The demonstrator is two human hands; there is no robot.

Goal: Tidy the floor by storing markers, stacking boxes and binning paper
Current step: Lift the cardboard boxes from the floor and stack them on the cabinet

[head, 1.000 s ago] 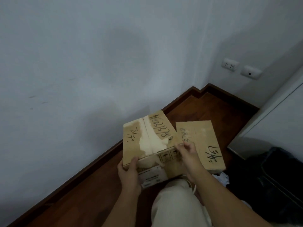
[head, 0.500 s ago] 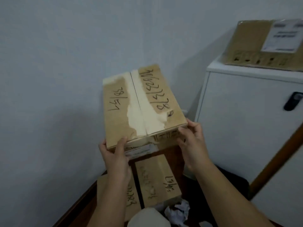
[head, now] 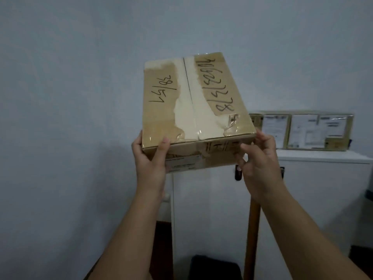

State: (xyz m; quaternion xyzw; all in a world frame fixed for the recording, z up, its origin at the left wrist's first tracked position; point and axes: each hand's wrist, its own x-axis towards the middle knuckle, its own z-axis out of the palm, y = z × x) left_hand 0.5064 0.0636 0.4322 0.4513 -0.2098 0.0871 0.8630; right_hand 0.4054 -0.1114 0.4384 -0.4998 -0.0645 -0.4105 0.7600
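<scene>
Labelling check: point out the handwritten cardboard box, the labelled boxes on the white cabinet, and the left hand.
Handwritten brown cardboard box (head: 193,98), head view, top face.
Labelled cardboard boxes on white cabinet (head: 302,131), head view, front labels.
Left hand (head: 150,164), head view, back.

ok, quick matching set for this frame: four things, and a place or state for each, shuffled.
Things:
1. handwritten box
2. labelled boxes
3. left hand
4. wooden pole

Places or states:
A. on top of the white cabinet
B. upright in front of the cabinet
C. held up in both hands
D. thumb on the box top, near left corner

Pairs: 1-C, 2-A, 3-D, 4-B
</scene>
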